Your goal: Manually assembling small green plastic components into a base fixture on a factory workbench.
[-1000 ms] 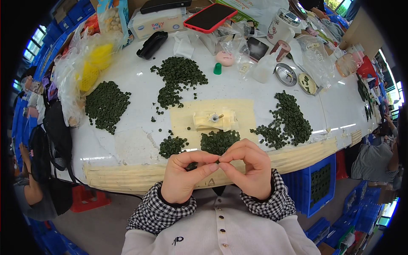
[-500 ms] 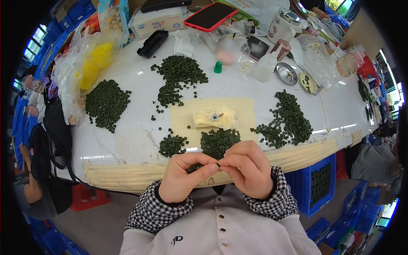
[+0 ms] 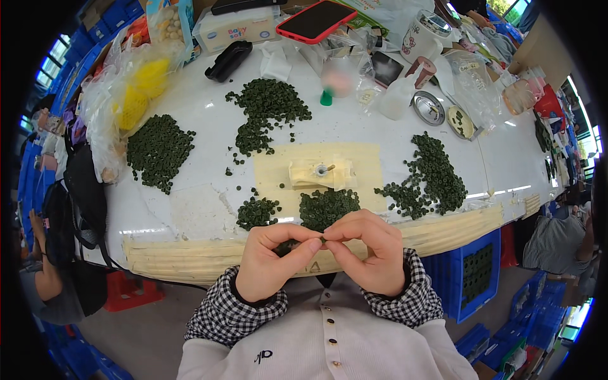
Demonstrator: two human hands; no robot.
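My left hand (image 3: 273,256) and my right hand (image 3: 370,247) meet over the table's near edge. Their thumbs and forefingers pinch one small dark green part (image 3: 323,240) between them; its exact kind is mostly hidden by the fingertips. Just beyond the fingers lies a heap of small round dark green pieces (image 3: 329,208), with a smaller heap (image 3: 258,211) to its left. Behind them a taped block with a metal pin (image 3: 322,172) stands on a cream-taped patch of the table.
More dark green heaps lie at the left (image 3: 160,152), back (image 3: 269,107) and right (image 3: 437,174). Along the back are a black case (image 3: 228,61), a red-edged phone (image 3: 316,21), a white mug (image 3: 423,39) and round tins (image 3: 428,107). A blue crate (image 3: 472,278) stands below the table at right.
My right fingers have shifted slightly, the thumb now showing below the forefinger, and more of the small green part shows. The heaps look unchanged.
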